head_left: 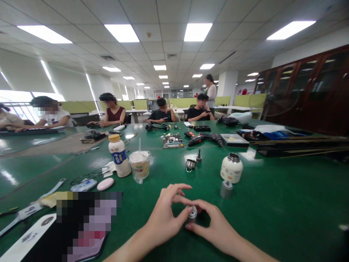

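Both hands meet at a small silver metal cylinder (pixel 192 215) with a dark spot on its top, low over the green table (pixel 261 218). My left hand (pixel 167 213) has its thumb and a fingertip at the cylinder's upper edge, its other fingers arched above. From the other side, my right hand (pixel 215 223) holds the cylinder between thumb and fingers. A similar metal cylinder (pixel 226 190) with a small dark piece on top stands to the right. Behind it is a cream-coloured, lidless bottle (pixel 231 170) with a bare metal neck.
A metal cup-like part with a ring (pixel 190 165) and a dark fitting (pixel 199 156) lie ahead. At left stand a yellow-capped bottle (pixel 120 156) and a drink cup with a straw (pixel 140 166). A circuit board (pixel 173 141) and power drills (pixel 204 139) lie farther off. Several people sit beyond.
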Demonstrator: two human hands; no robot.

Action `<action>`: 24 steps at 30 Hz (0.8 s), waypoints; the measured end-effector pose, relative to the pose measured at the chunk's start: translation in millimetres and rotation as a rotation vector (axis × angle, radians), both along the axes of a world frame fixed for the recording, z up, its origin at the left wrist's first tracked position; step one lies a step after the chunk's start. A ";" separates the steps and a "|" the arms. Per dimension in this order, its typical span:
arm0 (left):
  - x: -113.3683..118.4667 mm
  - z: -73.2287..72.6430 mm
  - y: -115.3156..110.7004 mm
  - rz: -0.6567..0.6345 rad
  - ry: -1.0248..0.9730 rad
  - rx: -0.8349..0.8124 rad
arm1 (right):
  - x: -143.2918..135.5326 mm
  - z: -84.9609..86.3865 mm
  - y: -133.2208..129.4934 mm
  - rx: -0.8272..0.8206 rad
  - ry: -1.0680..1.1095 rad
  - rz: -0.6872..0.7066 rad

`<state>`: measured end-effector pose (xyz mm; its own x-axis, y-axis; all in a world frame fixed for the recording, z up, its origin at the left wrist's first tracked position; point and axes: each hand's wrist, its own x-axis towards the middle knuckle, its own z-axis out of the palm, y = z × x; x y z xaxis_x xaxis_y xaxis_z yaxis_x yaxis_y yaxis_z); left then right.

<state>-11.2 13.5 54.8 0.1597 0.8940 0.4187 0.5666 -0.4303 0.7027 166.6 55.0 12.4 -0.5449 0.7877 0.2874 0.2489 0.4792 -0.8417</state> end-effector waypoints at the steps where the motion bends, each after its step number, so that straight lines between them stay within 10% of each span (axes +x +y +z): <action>1: -0.2 0.4 -1.0 -0.035 -0.009 -0.004 | -0.2 0.0 -0.1 -0.002 0.004 0.003; 14: 19.1 -49.2 -11.4 0.099 0.027 -0.125 | 12.7 -0.5 2.2 0.112 0.180 0.072; 24: 20.7 -50.4 -11.6 0.147 0.039 -0.112 | 5.1 12.1 -1.8 0.202 0.001 -0.099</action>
